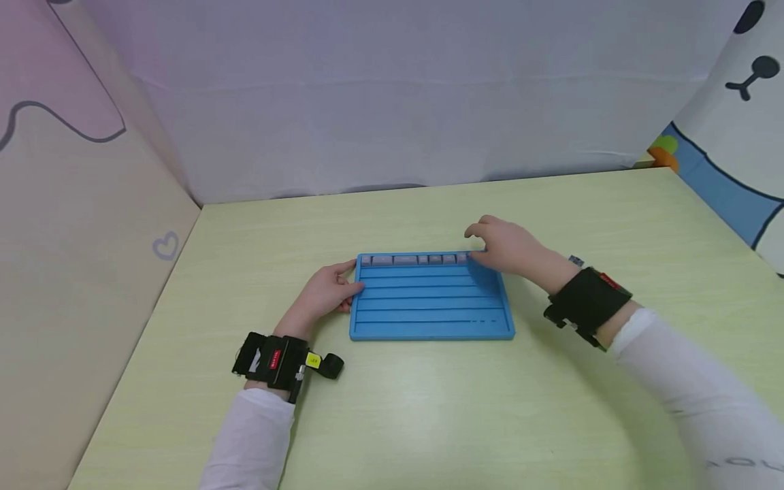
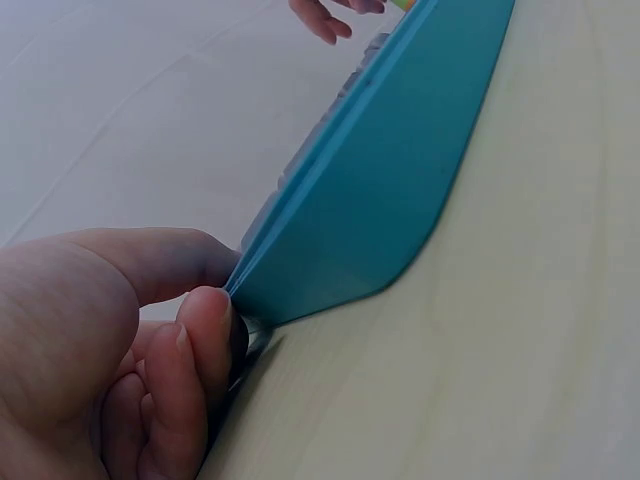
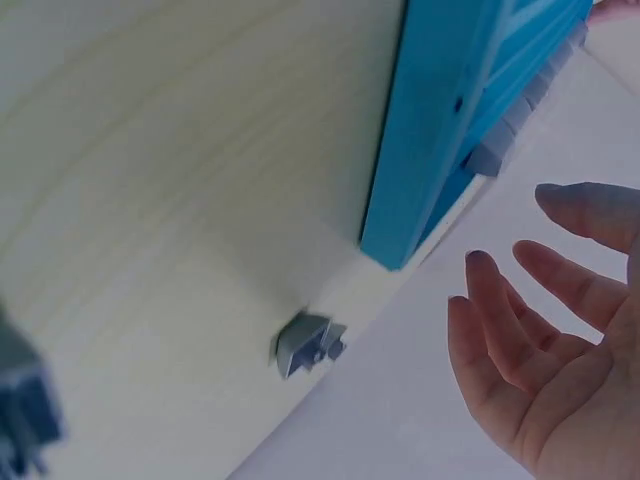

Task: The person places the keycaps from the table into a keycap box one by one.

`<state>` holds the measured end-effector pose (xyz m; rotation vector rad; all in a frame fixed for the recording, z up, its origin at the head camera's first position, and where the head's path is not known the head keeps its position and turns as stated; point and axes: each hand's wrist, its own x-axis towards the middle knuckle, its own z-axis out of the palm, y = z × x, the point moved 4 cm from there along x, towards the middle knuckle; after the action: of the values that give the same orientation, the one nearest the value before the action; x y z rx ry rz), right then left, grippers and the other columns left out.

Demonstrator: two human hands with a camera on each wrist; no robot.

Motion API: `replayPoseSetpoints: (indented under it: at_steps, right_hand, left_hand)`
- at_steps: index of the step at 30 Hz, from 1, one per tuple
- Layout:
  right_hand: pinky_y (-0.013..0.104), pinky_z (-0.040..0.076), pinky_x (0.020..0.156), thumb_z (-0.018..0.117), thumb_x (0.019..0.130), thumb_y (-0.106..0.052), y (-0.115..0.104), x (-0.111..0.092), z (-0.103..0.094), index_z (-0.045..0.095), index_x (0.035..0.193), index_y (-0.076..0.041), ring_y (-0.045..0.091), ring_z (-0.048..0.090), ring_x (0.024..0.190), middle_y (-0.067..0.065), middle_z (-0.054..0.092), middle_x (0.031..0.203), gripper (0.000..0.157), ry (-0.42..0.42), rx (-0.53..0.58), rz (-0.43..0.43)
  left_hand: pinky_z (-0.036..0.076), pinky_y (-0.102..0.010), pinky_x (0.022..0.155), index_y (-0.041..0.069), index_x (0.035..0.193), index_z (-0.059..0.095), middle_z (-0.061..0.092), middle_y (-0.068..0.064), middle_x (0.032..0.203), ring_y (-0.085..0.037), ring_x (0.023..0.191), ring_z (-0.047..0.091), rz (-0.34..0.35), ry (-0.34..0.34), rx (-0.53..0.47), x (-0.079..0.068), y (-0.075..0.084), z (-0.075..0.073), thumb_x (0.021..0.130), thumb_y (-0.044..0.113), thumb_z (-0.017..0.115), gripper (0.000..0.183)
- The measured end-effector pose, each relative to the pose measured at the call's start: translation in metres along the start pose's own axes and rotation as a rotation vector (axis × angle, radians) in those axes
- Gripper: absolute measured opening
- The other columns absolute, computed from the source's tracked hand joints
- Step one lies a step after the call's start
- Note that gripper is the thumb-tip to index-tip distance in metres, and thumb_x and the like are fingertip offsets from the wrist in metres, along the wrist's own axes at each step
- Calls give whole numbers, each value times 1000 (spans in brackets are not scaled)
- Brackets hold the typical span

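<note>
A shallow blue tray (image 1: 429,325) with ridged rows lies on the table. Grey keycaps (image 1: 405,260) line its top row, leaving the right end of that row covered by my right hand. My left hand (image 1: 327,289) pinches the tray's left edge; the left wrist view shows thumb and curled fingers (image 2: 208,330) on the tray's rim. Over the upper right corner is my right hand (image 1: 505,246), fingers loosely bent and apart. Nothing sits between those fingers (image 3: 485,320) in the right wrist view. A loose grey keycap (image 3: 303,342) rests on the table beyond the tray's corner.
The pale wooden table (image 1: 429,422) backs onto a white cloth wall (image 1: 398,102). A printed panel (image 1: 92,272) borders its left side. Black straps (image 1: 584,306) circle both wrists. A blurred dark object (image 3: 22,400) shows at the right wrist view's left edge.
</note>
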<state>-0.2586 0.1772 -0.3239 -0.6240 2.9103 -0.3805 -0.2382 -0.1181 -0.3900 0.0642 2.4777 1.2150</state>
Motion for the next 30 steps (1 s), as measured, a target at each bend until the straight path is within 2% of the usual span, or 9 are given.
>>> replayPoseSetpoints:
  at_steps: [10,19,23,28,30]
  right_hand:
    - [43,52,73,61,89,-14,24,-13,-21,62,116,3,29,63,84,24,55,113,32,42,5,26]
    - [45,51,76,62,89,-18,40,-21,-28,62,116,5,30,62,85,26,54,115,35,8,6,79]
    - [48,49,79,62,89,-18,52,-29,-27,61,116,6,33,59,88,27,56,111,36,-45,-8,99]
    - [51,46,84,64,88,-27,72,-41,-28,60,114,6,39,56,97,27,58,109,42,-184,-49,132]
    - [50,47,81,67,86,-33,79,-45,-29,60,111,6,37,57,94,26,59,106,47,-242,-70,152]
  left_hand:
    - [48,-23,54,10,148,32,50,3,55,-8,46,53,8,4,3,-1,-1,-2,92,23,61,64]
    - [47,-22,52,9,148,32,49,3,55,-8,45,52,3,11,-5,-5,-1,-6,92,21,61,64]
    - [47,-22,52,8,148,32,49,3,55,-8,46,52,12,-2,-5,-4,0,-3,92,20,61,64]
    - [47,-22,52,10,148,33,49,3,55,-8,46,53,17,-9,-1,-2,2,-1,92,21,61,64]
    - [48,-22,52,8,148,32,50,3,55,-8,46,53,37,-17,1,-2,4,-1,92,22,61,65]
